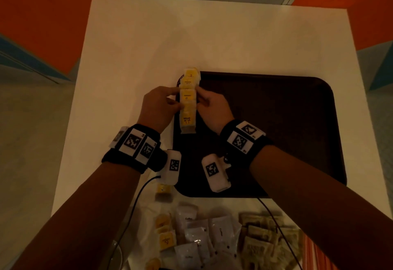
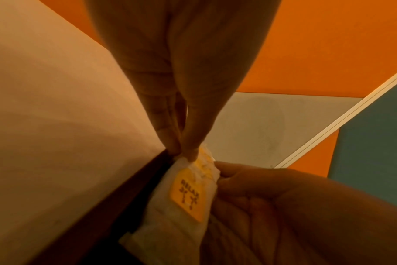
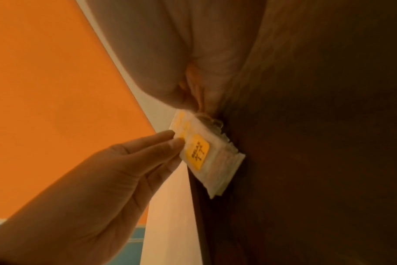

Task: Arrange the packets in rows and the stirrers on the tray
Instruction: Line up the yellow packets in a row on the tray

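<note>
On a white table (image 1: pixel 127 57) amid orange flooring, yellow packets (image 1: pixel 188 108) on the tray (image 1: pixel 276 120) are pressed by the left hand (image 1: pixel 158 108), fingers (image 3: pixel 161 141) straight, and pinched by the right hand (image 1: pixel 212 108).

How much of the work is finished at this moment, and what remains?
Done: a row of yellow packets lies along the tray's left edge. In hand: the left hand touches and the right hand pinches that row, seemingly straightening it. Left: white packets, brown packets and loose yellow ones wait on the table; no stirrers on the tray.

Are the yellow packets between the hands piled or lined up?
Lined up: yellow packets overlap along the tray, at its left edge.
</note>
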The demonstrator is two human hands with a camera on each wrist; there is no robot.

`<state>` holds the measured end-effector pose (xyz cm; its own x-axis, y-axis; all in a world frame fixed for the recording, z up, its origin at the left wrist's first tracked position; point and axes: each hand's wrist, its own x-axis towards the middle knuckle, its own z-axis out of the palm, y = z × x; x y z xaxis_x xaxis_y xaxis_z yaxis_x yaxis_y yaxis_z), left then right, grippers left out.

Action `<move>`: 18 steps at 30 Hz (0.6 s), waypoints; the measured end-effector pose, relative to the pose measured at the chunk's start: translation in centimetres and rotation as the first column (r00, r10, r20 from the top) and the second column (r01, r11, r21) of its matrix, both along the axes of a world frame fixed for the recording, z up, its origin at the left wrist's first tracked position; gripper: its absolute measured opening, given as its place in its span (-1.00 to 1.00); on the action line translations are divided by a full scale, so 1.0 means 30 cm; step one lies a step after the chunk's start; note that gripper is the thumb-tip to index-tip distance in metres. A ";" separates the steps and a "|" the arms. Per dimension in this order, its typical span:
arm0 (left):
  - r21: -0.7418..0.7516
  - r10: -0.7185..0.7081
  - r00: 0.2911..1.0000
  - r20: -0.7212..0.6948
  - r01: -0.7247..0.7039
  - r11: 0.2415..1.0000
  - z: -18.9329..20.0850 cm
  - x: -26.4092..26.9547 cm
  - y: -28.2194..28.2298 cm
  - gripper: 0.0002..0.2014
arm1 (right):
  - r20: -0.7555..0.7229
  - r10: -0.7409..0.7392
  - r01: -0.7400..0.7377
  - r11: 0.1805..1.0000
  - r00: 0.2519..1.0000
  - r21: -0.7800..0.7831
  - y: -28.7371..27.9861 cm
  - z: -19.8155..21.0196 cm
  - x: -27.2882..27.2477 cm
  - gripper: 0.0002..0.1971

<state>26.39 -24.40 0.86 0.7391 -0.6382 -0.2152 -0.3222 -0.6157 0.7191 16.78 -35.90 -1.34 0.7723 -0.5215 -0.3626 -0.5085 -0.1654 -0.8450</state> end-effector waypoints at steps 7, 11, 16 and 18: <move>0.019 0.011 1.000 0.023 -0.012 1.000 -0.028 0.013 0.001 -0.59 | 0.044 -0.014 0.014 1.000 0.999 -0.008 -0.048 0.019 0.047 -0.48; 0.022 0.013 1.000 0.023 -0.013 1.000 -0.025 0.011 -0.003 -0.59 | 0.043 -0.032 0.033 0.999 0.999 -0.033 -0.061 0.023 0.067 -0.55; 0.003 0.020 0.999 0.029 -0.021 1.000 -0.014 0.000 0.004 -0.63 | 0.017 -0.066 0.066 0.998 0.998 0.022 -0.047 0.031 0.060 -0.54; -0.020 0.026 0.999 0.025 -0.025 0.999 -0.004 0.000 0.021 -0.69 | -0.009 -0.154 0.154 0.987 0.988 0.041 -0.050 0.022 0.025 -0.53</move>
<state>26.40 -23.76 0.74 0.7603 -0.6230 -0.1837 -0.3250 -0.6097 0.7229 17.53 -37.40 -0.67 0.6818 -0.6185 -0.3906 -0.5302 -0.0499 -0.8464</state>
